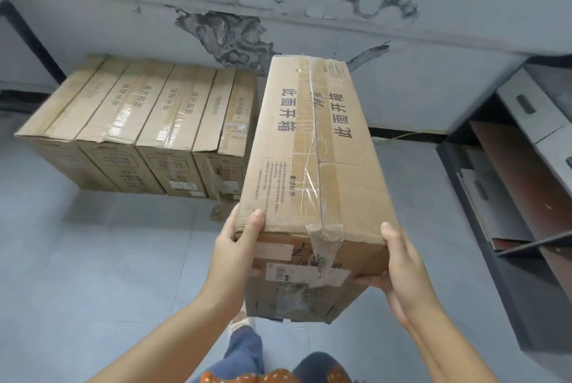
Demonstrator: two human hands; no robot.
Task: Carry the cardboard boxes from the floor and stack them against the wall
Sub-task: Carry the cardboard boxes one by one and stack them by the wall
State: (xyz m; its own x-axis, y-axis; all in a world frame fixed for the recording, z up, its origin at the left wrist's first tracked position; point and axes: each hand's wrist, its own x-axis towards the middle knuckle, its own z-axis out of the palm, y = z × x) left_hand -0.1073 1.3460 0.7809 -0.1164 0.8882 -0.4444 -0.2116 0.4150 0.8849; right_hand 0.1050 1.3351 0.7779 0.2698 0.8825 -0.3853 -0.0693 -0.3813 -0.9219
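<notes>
Long cardboard box centre frame, held off the floor, long axis running away from the camera toward the wall. Taped seam on top, black printed characters either side of it, shipping labels on the near end face. Left hand grips the near left corner, thumb on the top edge, fingers down the side. Right hand grips the near right corner, thumb on top, fingers curled under the bottom edge. Row of boxes mid-left, side by side on the floor against the wall, just left of the held box. Grey shelving unit along the right edge. Peeling paint on the wall, upper centre.
</notes>
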